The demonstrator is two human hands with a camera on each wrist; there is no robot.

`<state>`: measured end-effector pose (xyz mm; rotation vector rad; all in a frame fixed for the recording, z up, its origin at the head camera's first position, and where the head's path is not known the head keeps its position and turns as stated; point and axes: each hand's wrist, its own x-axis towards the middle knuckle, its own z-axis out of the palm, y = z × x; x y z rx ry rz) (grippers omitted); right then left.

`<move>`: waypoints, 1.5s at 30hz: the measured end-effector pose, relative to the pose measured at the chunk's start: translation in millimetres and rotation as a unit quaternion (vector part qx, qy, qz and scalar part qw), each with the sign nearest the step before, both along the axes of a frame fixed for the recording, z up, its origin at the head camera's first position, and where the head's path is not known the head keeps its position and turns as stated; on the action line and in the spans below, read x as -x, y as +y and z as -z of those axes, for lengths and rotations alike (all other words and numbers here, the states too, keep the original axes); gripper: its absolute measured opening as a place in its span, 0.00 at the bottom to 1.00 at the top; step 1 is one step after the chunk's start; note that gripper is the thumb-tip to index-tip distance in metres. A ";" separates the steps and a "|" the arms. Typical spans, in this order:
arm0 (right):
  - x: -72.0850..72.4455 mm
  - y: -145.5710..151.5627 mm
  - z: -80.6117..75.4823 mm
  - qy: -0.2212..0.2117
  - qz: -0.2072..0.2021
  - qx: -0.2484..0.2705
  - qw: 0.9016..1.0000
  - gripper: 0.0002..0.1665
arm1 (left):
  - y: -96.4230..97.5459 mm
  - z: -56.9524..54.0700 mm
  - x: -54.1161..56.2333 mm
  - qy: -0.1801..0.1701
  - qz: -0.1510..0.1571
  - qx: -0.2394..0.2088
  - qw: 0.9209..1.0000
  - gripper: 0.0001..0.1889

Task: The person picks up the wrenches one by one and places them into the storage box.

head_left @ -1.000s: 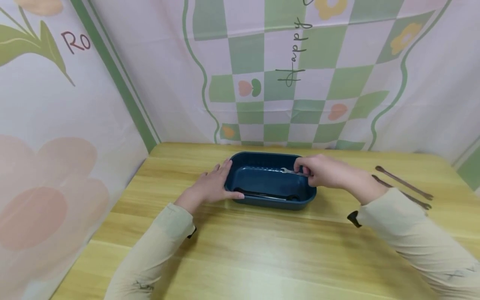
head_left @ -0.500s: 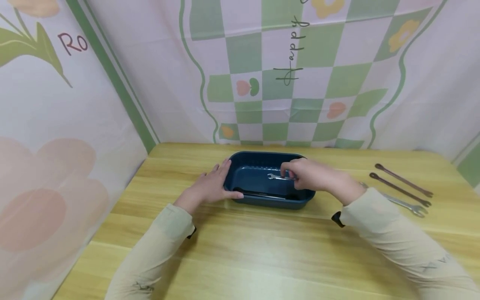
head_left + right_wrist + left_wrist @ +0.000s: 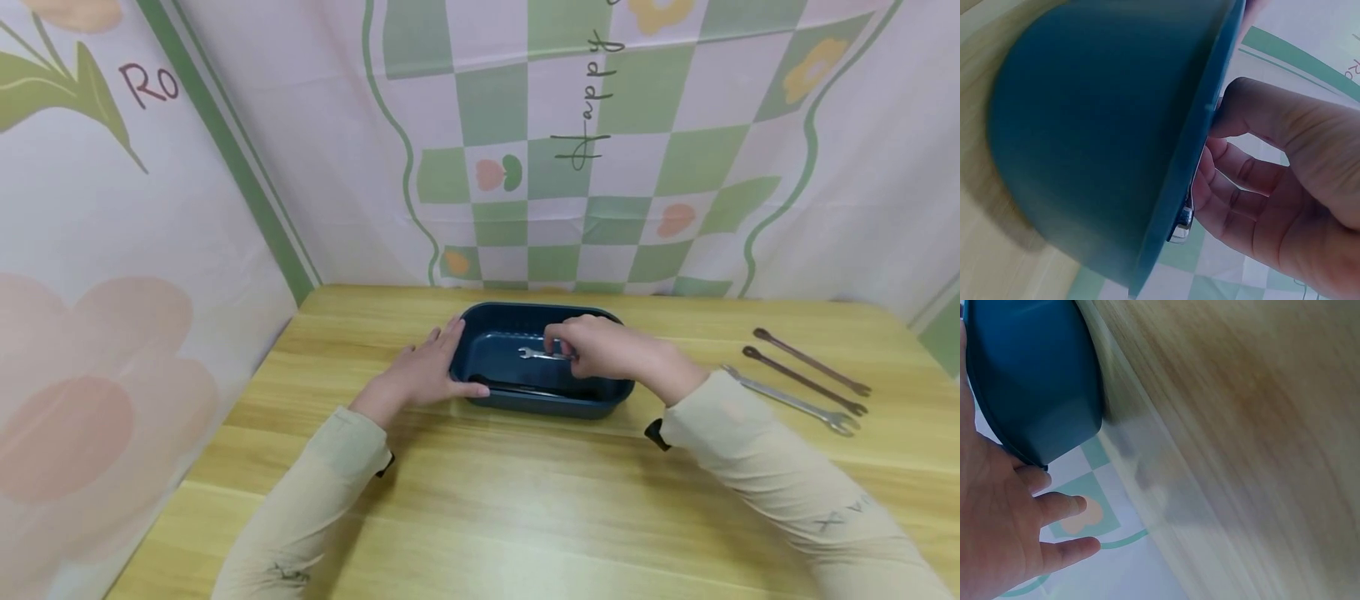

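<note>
A dark blue rectangular tray [image 3: 555, 408] sits on the wooden table. My left hand [image 3: 420, 375] rests against its left end, thumb along the near rim; in the left wrist view the fingers [image 3: 1066, 550] are straight and spread beside the tray wall [image 3: 1041, 375]. Over the tray's inside, my right hand [image 3: 611, 346] pinches a small silver wrench [image 3: 534, 354], its open-ended jaw pointing left. The right wrist view shows the wrench's other end [image 3: 1182, 226] at the tray rim, below the fingertips. A long black wrench [image 3: 525, 390] lies inside along the near wall, partly hidden.
Right of the tray lie two brownish wrenches, the far one [image 3: 810, 361] and the nearer one [image 3: 806, 382]. A larger silver wrench [image 3: 787, 400] lies just in front of them. A patterned cloth [image 3: 555, 208] hangs behind the table.
My right hand has moved left over the tray with the small silver wrench. The larger silver wrench on the table has come out from under the right sleeve. My left hand stays put.
</note>
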<state>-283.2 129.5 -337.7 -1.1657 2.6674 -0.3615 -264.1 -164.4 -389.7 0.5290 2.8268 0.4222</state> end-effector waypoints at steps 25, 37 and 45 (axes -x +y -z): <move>9.7 -23.4 21.3 -0.071 0.018 0.014 0.997 0.21 | 4.2 -4.5 2.5 -0.008 -0.001 0.000 1.000 0.66; 4.7 -33.3 29.0 -0.069 0.026 0.003 0.997 0.19 | 2.7 -4.9 -1.1 -0.011 -0.004 0.000 1.000 0.66; 5.2 -34.2 34.9 -0.069 0.028 0.000 0.997 0.19 | 2.0 -2.0 -1.1 -0.011 -0.004 0.004 1.000 0.66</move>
